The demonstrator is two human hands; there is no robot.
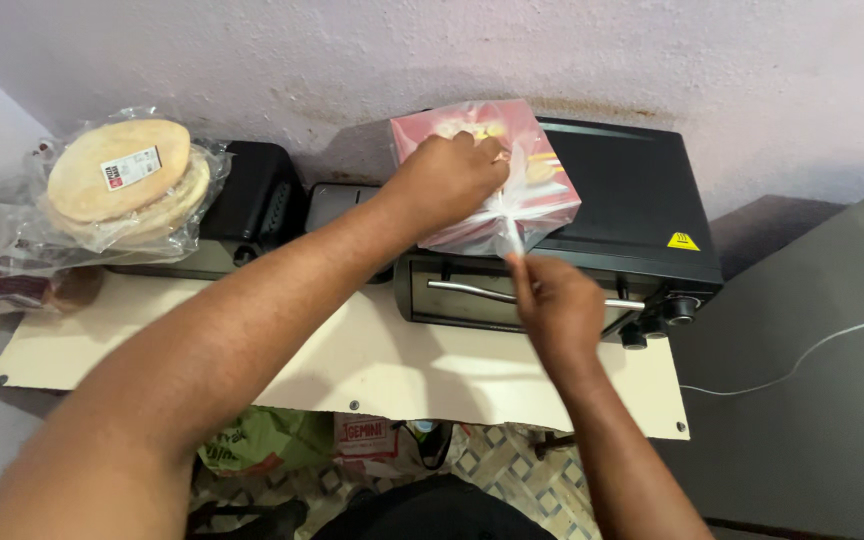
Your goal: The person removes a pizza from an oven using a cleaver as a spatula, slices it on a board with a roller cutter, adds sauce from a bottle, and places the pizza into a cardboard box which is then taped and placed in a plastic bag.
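A pink-red packet in a clear plastic bag (542,180) lies on top of a black toaster oven (642,200). My left hand (447,175) rests on the packet, fingers curled over its top. My right hand (552,300) is in front of the oven door and pinches the twisted neck of the clear bag, pulling it toward me. The oven's metal door handle (462,290) runs behind that hand.
A bag of round flatbreads (127,180) sits on a black appliance (252,205) at the left. The cream shelf (372,365) carries everything. A dark packet (27,285) lies at far left. A white cable (812,350) crosses the grey surface at right. Bags lie below on patterned floor.
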